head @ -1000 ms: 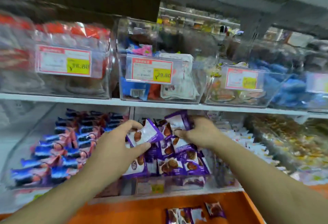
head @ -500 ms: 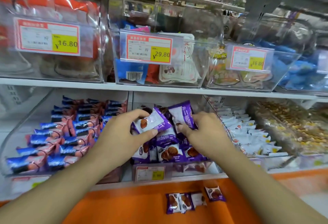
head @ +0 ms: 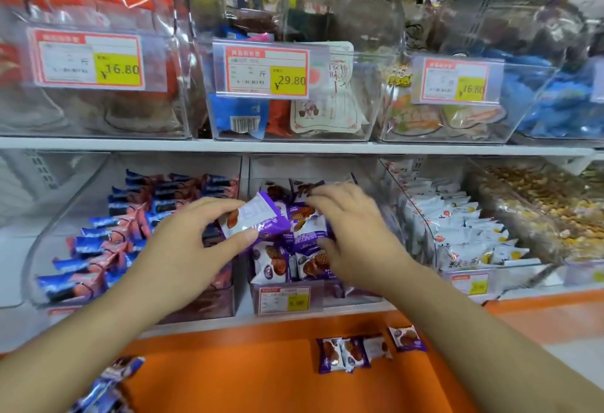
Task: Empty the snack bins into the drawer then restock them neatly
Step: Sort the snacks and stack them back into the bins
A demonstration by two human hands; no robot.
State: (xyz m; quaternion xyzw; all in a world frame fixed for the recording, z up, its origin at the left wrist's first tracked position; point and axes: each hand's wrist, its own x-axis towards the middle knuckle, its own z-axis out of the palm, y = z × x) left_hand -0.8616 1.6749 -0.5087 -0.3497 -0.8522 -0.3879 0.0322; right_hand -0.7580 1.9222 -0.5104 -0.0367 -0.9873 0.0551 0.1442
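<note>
The small print on the price tags (head: 266,72) is blurred beyond reading. Part of the purple packets (head: 307,232) is hidden behind the right hand (head: 356,232). The blue packets (head: 108,389) are cut off by the bottom edge.

Purple-white snack packets (head: 294,232); orange drawer (head: 228,373); blue, seemingly pink-ended wrappers (head: 98,249)

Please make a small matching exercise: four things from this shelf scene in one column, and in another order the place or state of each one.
Things
1. left hand
2. right hand
3. blue packets
4. four purple packets

Places or states
A. loose on the orange drawer
B. in the lower left bin
C. pinches one purple packet
D. on the packets in the middle bin

Pairs: 1-C, 2-D, 3-B, 4-A
</note>
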